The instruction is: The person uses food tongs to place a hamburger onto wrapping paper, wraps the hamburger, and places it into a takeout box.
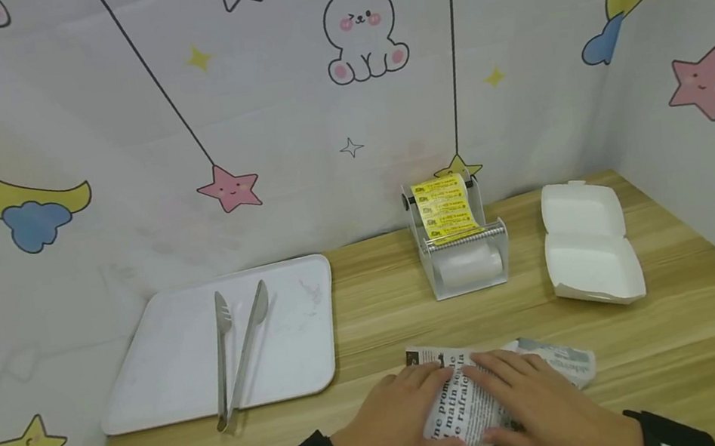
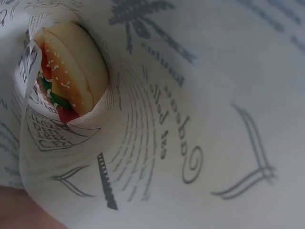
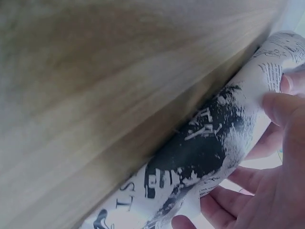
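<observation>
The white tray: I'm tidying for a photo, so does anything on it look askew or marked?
The metal tongs lie with their joined end poking past the near edge of the white tray, not fully on it. Faint marks show near its far right corner; whether stains or scratches, I can't tell.

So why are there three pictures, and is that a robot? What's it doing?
No robot here! Those are a person's bare hands. The big picture comes from a camera on the person's head, looking forward and down. The other two come from little cameras, one on each wrist.

The left hand and right hand both rest on printed paper. The left wrist picture peeks inside the paper, and there's a burger in there!

On the table you can also see a tray with a fork and knife on it, yellow labels on a roll, and an open white box.
</observation>
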`<state>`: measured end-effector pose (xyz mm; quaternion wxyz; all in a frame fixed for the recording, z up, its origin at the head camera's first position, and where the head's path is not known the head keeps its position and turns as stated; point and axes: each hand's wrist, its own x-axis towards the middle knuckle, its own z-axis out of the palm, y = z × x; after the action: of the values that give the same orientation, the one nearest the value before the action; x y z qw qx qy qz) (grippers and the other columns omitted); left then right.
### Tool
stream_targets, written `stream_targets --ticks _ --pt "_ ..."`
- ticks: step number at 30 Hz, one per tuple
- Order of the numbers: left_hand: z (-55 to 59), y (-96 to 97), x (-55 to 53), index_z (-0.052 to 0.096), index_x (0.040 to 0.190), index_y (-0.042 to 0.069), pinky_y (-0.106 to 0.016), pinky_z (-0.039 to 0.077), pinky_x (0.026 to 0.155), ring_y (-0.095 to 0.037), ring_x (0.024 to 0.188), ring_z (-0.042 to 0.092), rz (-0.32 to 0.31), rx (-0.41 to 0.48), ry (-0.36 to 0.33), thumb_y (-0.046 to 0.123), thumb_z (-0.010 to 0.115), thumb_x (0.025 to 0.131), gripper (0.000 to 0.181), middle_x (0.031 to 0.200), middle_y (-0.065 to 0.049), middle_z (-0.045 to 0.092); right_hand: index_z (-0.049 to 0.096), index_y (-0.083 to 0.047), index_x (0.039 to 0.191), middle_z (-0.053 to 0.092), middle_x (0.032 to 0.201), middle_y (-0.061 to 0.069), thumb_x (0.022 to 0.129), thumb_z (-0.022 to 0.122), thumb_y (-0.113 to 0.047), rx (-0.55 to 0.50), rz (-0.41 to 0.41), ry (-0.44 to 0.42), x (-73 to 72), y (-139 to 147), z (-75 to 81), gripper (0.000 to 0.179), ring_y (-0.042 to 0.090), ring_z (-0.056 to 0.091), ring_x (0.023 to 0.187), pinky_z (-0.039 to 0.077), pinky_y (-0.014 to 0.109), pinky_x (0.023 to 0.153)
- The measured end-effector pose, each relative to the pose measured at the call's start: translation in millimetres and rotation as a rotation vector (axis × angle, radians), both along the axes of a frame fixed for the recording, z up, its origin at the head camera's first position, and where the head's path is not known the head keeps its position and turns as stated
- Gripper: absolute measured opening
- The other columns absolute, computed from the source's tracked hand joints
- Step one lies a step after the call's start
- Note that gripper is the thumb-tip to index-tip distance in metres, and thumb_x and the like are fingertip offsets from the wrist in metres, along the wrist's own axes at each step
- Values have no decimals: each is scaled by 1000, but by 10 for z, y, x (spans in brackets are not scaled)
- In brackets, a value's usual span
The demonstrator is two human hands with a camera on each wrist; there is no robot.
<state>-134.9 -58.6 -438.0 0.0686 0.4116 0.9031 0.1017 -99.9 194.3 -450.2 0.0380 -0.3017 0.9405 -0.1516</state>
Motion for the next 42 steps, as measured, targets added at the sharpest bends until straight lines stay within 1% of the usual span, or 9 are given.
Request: stream_targets --ticks 6,12,17,22,26,30,36,40,42 --pt "-18 6 10 43 153 13 -43 50 101 -22 138 48 -6 -28 -6 70 58 91 86 152 -7 49 43 -15 156 46 156 2 94 46 -72 -7 -15 -2 -10 54 26 84 27 45 139 38 61 109" --pt "-19 5 8 42 154 14 -43 50 102 -20 138 48 3 -43 -41 70 59 91 85 152 -5 49 50 -14 150 55 147 -1 98 57 -58 -175 12 13 -65 123 45 68 24 54 132 47 56 102" --pt "-35 -1 0 42 153 15 -43 50 102 -19 136 50 13 -37 -68 68 62 90 85 150 -6 52 53 -6 144 58 142 8 95 64 -56 -289 -37 -123 -192 180 25 71 33 56 128 48 56 101" --pt "-51 -1 -8 41 153 15 -42 50 102 -16 134 51 1 -45 -70 67 63 90 85 148 -4 53 59 -4 136 58 138 15 87 72 -59 -295 -133 -195 -270 261 15 75 39 54 127 46 61 100" --pt "-29 12 -10 43 150 15 -40 50 99 -11 126 55 8 -49 -77 63 69 88 83 140 -2 59 61 -7 133 60 136 14 87 71 -60 -280 -124 -178 -291 310 38 71 39 54 126 45 63 100" --pt "13 37 -7 45 147 14 -35 52 93 -9 115 59 37 -33 -108 57 77 84 83 130 -2 64 65 -8 130 63 132 12 91 71 -54 -247 -179 -171 -352 442 79 61 38 57 123 46 61 100" --pt "52 100 -31 47 145 14 -27 51 84 -5 103 58 78 2 -190 48 86 78 85 123 0 64 67 -3 122 70 105 4 102 61 -43 -206 -318 -248 -463 725 116 45 21 66 96 56 44 80" --pt "50 110 -50 49 144 16 -27 51 85 -5 101 57 94 5 -220 45 88 76 84 120 3 65 69 -6 110 62 84 0 103 59 -42 -202 -374 -331 -494 869 87 38 14 57 75 49 32 64" --pt "56 110 -49 50 144 16 -28 51 85 -6 104 58 95 6 -223 44 88 77 82 121 2 65 69 -7 103 56 79 -1 102 60 -38 -217 -358 -375 -506 954 67 32 11 50 69 43 27 59"
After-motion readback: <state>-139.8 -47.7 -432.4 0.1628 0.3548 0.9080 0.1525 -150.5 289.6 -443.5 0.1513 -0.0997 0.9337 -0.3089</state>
